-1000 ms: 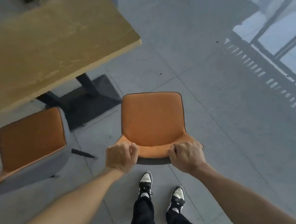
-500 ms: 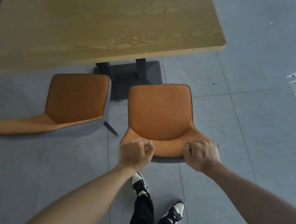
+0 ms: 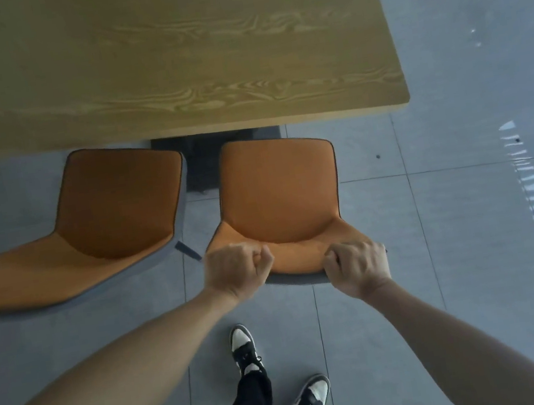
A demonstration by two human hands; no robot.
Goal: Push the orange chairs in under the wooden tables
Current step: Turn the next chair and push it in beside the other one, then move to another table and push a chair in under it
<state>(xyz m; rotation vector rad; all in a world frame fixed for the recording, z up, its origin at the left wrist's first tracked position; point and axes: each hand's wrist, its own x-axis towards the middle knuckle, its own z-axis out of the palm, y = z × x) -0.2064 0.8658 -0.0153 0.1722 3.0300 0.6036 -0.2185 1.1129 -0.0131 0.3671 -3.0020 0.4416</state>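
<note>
Spanning the top, the wooden counter [image 3: 168, 61] overhangs two orange chairs — the right chair [image 3: 280, 197] sits just short of its edge. Left hand [image 3: 234, 271] and right hand [image 3: 358, 266] have fingers curled tight on its backrest — push straight, evenly, clear of the left chair [image 3: 105, 216].

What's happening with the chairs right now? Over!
Left hand and right hand grip right chair's backrest. Seat not yet under table. Left chair also out. Table base ahead between them.
</note>
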